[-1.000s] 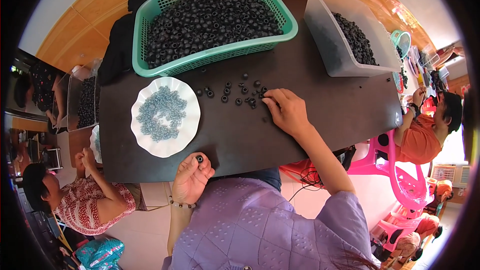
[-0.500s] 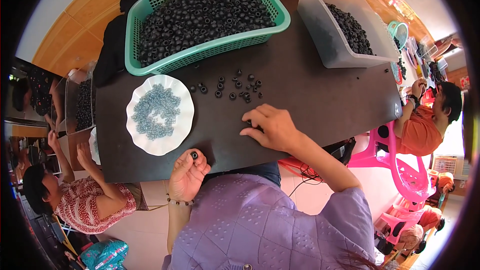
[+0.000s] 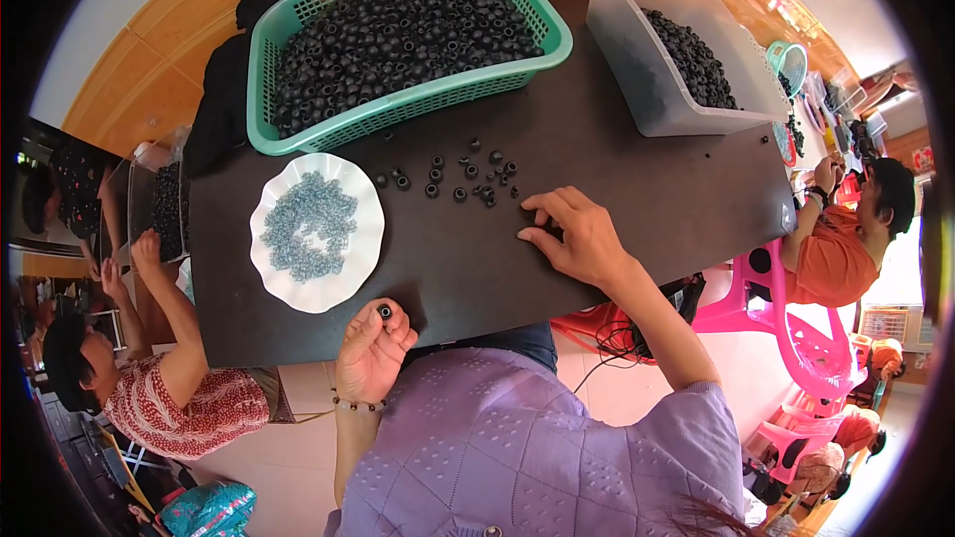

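Pinched upright between the thumb and fingers of my left hand (image 3: 374, 353) is a small black ring-shaped bead (image 3: 385, 312), its hole facing up, just off the table's near edge. My right hand (image 3: 582, 244) hovers low over the table, thumb and forefinger curved and apart. A dark speck shows by its thumb tip, too small to make out; its other fingers are partly hidden. Several loose black beads (image 3: 461, 195) lie scattered to the left of that hand. Beyond my left hand stands a white wavy-edged plate (image 3: 370, 254) of small clear bluish pieces (image 3: 316, 201).
On the dark table (image 3: 657, 199), a green basket (image 3: 398, 99) heaped with black beads stands at the far side. A translucent bin (image 3: 637, 60) of black pieces is at the far right. Other people sit left and right; a pink chair (image 3: 786, 318) stands at right.
My right hand has shifted right and slightly away from me, with the thumb and forefinger still apart. My left hand holds the black bead in nearly the same place.
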Available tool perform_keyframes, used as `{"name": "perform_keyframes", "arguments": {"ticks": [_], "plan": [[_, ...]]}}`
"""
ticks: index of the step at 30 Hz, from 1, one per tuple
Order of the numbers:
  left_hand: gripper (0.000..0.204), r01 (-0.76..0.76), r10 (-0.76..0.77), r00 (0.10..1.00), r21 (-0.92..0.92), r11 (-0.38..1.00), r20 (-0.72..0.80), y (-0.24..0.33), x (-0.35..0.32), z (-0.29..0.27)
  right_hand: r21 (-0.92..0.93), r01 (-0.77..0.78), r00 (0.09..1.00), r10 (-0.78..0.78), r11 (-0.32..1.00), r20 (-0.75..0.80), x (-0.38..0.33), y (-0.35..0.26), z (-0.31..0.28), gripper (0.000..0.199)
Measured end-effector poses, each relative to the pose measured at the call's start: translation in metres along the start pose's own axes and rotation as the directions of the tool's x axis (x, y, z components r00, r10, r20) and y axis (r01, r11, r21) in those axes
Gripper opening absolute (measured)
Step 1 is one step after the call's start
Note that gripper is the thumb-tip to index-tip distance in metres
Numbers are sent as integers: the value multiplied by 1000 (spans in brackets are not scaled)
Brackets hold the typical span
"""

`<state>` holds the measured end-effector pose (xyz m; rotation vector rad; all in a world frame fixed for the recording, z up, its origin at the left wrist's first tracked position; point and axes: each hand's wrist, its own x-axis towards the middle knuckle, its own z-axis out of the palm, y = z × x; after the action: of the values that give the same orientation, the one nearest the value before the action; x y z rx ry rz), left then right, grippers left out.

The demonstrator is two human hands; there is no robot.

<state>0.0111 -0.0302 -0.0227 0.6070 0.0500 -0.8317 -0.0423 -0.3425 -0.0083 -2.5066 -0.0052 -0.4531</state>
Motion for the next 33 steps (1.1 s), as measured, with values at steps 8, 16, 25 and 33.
{"name": "perform_keyframes", "arguments": {"ticks": [8, 16, 25, 33], "plan": [[18, 11, -11, 1000, 3, 1000, -21, 1, 0, 1, 154, -122, 993, 118, 981, 30, -5, -2, -8, 24], [19, 7, -9, 999, -36, 999, -50, 0, -2, 0, 218, -128, 988, 144, 968, -59, -5, 3, 2, 22], [24, 27, -28, 999, -19, 999, -18, -3, 0, -6, 140, -164, 977, 181, 976, -115, -3, -1, 11, 12], [22, 43, -39, 996, 40, 998, -85, -1, -2, 4, 463, -372, 890, 451, 805, -69, -8, -10, 11, 10]]}}
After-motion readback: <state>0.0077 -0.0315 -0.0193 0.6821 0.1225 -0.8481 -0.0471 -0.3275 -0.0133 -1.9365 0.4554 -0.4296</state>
